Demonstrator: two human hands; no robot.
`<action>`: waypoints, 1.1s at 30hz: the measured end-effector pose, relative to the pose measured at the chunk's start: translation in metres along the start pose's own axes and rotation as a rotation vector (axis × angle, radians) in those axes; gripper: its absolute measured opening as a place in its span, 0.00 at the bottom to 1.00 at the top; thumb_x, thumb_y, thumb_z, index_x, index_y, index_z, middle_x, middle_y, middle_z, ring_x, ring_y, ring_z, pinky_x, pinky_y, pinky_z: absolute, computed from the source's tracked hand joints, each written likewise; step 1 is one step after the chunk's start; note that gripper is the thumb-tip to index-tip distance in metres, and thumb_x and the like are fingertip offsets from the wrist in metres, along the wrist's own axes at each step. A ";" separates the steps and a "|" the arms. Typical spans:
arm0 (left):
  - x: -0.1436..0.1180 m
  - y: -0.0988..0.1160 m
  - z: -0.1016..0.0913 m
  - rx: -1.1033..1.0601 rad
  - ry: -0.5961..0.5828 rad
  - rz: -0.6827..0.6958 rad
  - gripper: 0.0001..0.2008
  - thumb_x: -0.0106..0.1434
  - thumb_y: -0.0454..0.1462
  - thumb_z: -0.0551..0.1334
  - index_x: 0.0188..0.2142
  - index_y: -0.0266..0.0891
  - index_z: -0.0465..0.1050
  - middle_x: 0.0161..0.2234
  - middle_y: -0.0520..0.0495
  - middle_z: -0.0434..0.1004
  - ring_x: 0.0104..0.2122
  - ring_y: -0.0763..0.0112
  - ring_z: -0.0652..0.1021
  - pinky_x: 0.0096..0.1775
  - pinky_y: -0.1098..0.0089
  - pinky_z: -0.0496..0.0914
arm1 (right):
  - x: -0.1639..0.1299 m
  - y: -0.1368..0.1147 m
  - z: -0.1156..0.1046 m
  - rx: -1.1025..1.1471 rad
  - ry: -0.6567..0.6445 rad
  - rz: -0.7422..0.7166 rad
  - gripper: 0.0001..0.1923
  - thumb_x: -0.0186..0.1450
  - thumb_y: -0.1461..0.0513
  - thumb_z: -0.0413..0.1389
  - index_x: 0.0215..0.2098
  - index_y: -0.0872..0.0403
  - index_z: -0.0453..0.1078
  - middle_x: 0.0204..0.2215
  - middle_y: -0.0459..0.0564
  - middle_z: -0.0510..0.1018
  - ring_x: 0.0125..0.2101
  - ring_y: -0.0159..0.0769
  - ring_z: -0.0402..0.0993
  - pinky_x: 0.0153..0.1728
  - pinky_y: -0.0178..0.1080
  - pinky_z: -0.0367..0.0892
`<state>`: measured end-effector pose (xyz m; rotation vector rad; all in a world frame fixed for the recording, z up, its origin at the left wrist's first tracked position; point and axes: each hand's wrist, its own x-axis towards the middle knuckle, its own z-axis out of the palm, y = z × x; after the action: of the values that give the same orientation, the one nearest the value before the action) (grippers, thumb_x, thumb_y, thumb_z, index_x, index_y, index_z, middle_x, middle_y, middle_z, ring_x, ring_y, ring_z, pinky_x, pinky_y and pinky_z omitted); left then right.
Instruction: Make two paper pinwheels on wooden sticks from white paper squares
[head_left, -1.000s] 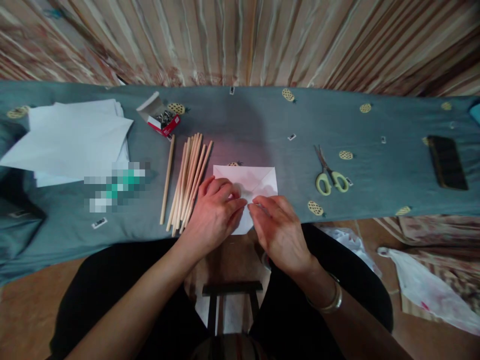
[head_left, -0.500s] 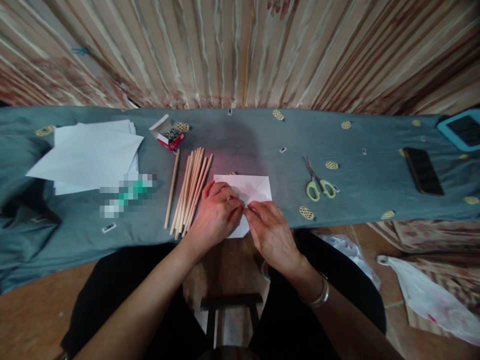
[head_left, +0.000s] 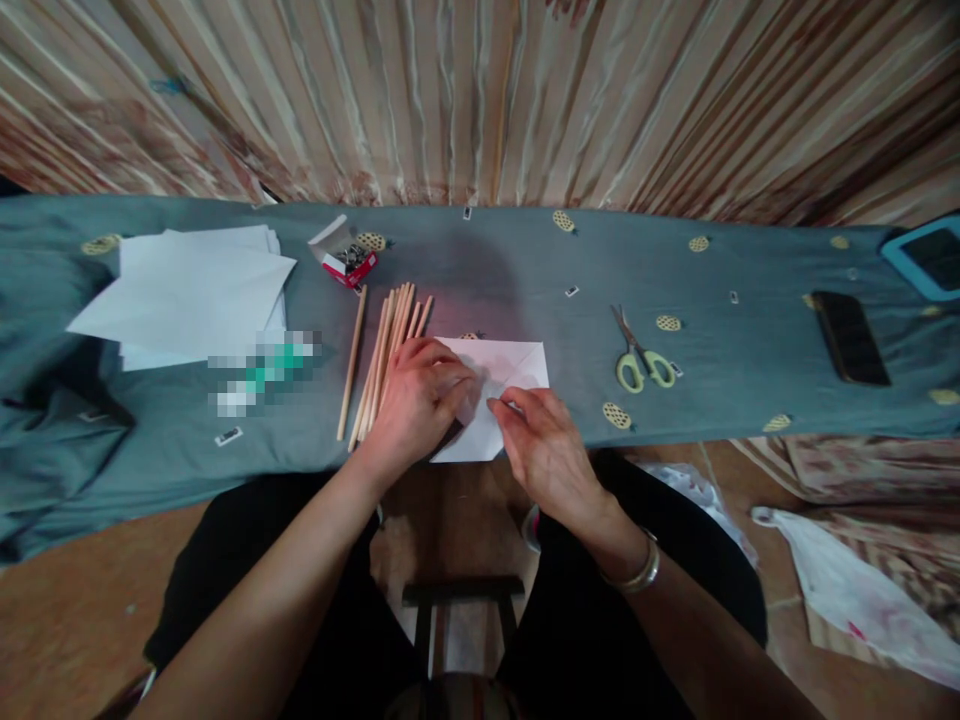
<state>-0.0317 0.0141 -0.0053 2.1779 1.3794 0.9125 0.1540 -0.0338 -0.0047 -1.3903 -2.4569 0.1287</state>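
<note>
A folded white sheet of paper [head_left: 517, 362] lies at the table's front edge, with crease lines across it. My left hand [head_left: 421, 392] rests on its left part, fingers bent and slightly apart, thumb near the index finger. At the middle of the sheet, my right hand [head_left: 546, 440] has thumb and index finger pinched together on the paper. What exactly lies between those fingertips is too small to see. Just left of my left hand is a bundle of several thin wooden sticks [head_left: 381, 358], partly covered by the hand. One wooden stick [head_left: 352, 365] lies apart from the bundle.
Scissors with light green handles [head_left: 643, 368] lie to the right. Farther right are a black phone [head_left: 851, 338] and a blue-framed device [head_left: 896, 255]. At left lie stacked white sheets [head_left: 187, 295], a blurred green-and-white item [head_left: 274, 372] and an open red box of small metal pieces [head_left: 351, 262].
My left hand has drawn back to the left, away from the right fingertips. The right hand stays pinched at the paper's middle. The view has shifted slightly.
</note>
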 end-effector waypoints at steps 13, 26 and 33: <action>-0.018 0.002 -0.018 0.005 0.072 0.021 0.07 0.64 0.35 0.60 0.36 0.41 0.79 0.35 0.46 0.77 0.42 0.62 0.73 0.47 0.57 0.69 | 0.006 -0.003 0.005 -0.075 -0.012 -0.052 0.15 0.66 0.70 0.47 0.46 0.58 0.72 0.45 0.57 0.74 0.44 0.45 0.63 0.46 0.45 0.66; -0.031 0.005 -0.005 0.089 -0.091 0.083 0.08 0.63 0.33 0.61 0.41 0.39 0.77 0.42 0.42 0.77 0.46 0.58 0.71 0.50 0.52 0.69 | 0.002 0.018 -0.005 0.313 0.119 0.106 0.17 0.69 0.66 0.45 0.51 0.56 0.70 0.46 0.55 0.79 0.47 0.41 0.71 0.50 0.48 0.68; -0.038 0.001 -0.004 0.127 -0.097 0.069 0.12 0.63 0.33 0.60 0.46 0.39 0.74 0.48 0.40 0.74 0.50 0.56 0.71 0.52 0.49 0.69 | 0.023 0.058 0.003 0.194 0.156 0.280 0.24 0.69 0.60 0.47 0.61 0.60 0.61 0.59 0.62 0.68 0.60 0.47 0.62 0.59 0.53 0.60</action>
<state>-0.0454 -0.0203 -0.0138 2.3450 1.3570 0.7501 0.1897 0.0162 -0.0153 -1.5835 -2.0557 0.3007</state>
